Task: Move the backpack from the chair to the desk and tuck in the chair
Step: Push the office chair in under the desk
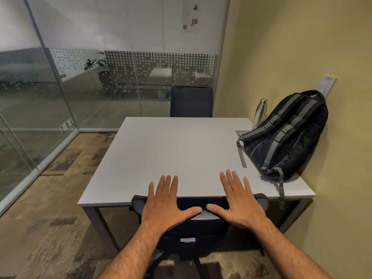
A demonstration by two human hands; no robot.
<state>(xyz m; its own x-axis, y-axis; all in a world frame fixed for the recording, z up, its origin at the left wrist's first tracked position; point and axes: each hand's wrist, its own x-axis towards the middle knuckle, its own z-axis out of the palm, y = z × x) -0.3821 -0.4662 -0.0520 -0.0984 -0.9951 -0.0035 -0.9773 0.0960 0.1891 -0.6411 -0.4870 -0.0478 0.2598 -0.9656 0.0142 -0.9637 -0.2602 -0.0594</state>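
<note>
Backpack [285, 135] first: in your head view it sits on the right side of the table [171, 150], black with grey stripes, leaning back against the yellow-green wall [302, 47]. One grey strap [241, 156] lies flat on the tabletop beside it, and another strap [281, 188] hangs over the near edge. A steel bottle [259, 113] stands upright just behind the pack, partly hidden by it, close to the wall. A white plate [329, 84] on the wall shows above the top of the pack.

Your chair [199, 216] is at the near edge of the table, its dark backrest top right up against that edge and its seat hidden beneath. Your left hand [167, 204] and right hand [239, 202] are both flat and spread, palms down over the top of the backrest, fingers reaching forward over the table edge, thumbs pointing at each other and nearly meeting. Neither hand grips anything; you cannot tell whether the palms touch the backrest or float just above it.

Across the table a second dark chair [191, 101] stands at the far edge. Glass partitions [90, 87] with a dotted band close off the left and far sides, and patterned carpet [50, 218] covers the floor.
</note>
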